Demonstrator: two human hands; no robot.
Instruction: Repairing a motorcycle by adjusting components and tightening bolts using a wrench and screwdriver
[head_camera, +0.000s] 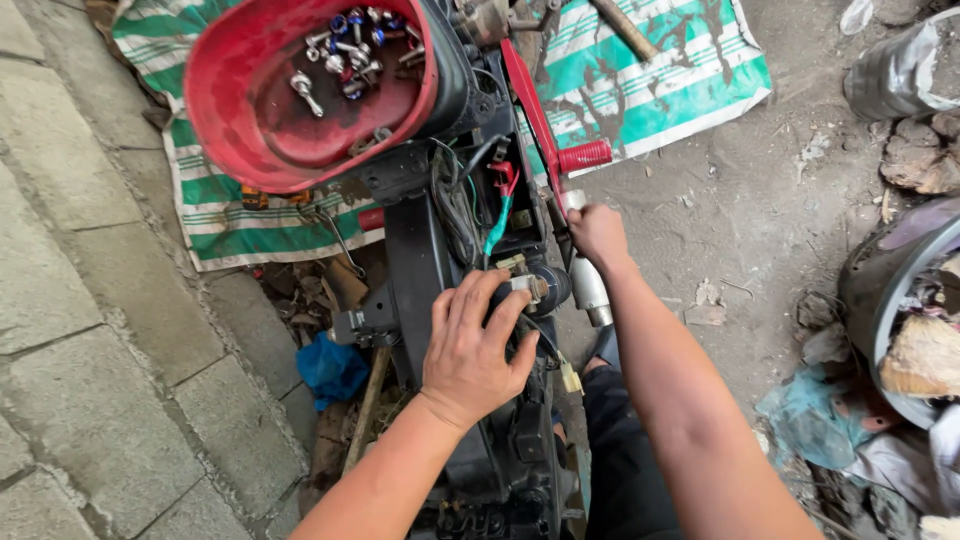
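Both forearms reach up from the bottom edge, elbows cut off; the left hand lies palm-down on the black motorcycle frame, fingers curled round a small grey cylindrical part that they mostly hide. Just right of the frame, the right hand is fisted on something unseen beside the chrome shock absorber. One upturned red cover on the striped tarp holds a heap of bolts, too tangled to count.
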